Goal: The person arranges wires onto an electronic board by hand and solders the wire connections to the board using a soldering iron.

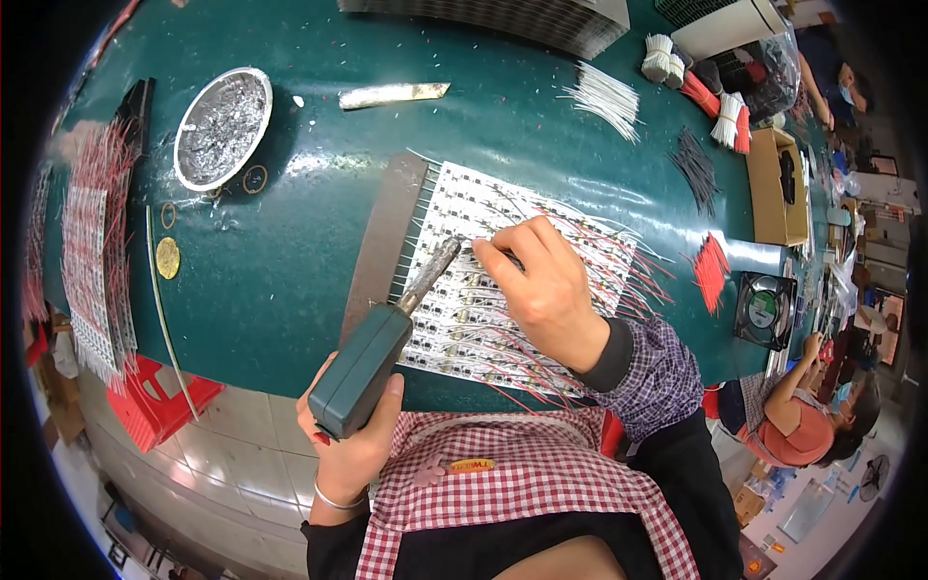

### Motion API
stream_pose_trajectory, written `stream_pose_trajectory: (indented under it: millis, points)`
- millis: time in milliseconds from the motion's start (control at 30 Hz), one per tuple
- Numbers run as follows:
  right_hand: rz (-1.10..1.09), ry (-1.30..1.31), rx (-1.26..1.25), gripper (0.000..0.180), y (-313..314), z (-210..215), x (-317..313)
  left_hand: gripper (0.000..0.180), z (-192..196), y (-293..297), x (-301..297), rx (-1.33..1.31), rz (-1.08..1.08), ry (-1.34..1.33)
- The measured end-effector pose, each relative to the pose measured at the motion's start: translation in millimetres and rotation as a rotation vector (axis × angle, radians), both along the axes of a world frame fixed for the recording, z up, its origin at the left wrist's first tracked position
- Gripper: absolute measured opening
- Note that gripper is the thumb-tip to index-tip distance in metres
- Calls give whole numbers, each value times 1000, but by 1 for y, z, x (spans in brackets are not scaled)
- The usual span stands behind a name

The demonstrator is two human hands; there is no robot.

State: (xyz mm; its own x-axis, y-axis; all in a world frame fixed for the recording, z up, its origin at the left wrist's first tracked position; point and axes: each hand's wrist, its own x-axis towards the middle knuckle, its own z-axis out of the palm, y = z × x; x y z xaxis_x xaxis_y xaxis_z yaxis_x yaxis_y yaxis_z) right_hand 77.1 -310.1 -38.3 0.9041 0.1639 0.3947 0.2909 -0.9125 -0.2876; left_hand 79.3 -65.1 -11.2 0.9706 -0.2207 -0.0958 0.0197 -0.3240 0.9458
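Note:
My left hand (350, 454) is wrapped round the dark green body of a soldering gun (362, 367). Its metal barrel slants up and right, its tip over a white panel of small circuit boards (459, 198). Beside that tip, my right hand (549, 290) is closed in a pinch above the panel; whatever its fingertips hold is too small to make out. Thin red and white wires (643, 275) spread off the panel's right side, some passing beneath my right hand. Along the panel's left edge lies a flat brown bar (385, 227), with short pale wire ends sticking out towards it.
A white-rimmed bowl of silvery scraps (227, 126) stands far left, near wired panels (92, 261). Bundles of white wires (604, 101), black wires (693, 169) and red wires (710, 274) lie right. Beyond are a cardboard box (773, 184), a small fan (766, 309) and other people.

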Motion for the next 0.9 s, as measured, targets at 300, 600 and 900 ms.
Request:
stream_pose_trajectory:
  millis: [300,600,900]
  points:
    - [1,-6,6,27,0,-2,1,16,1,-1,3,36,-59,-9]
    - [9,-6,7,28,1,-1,0,29,2,10,-12,-107,219,222]
    - [18,-40,-4,28,0,3,-2,34,11,12,-11,-267,234,386]
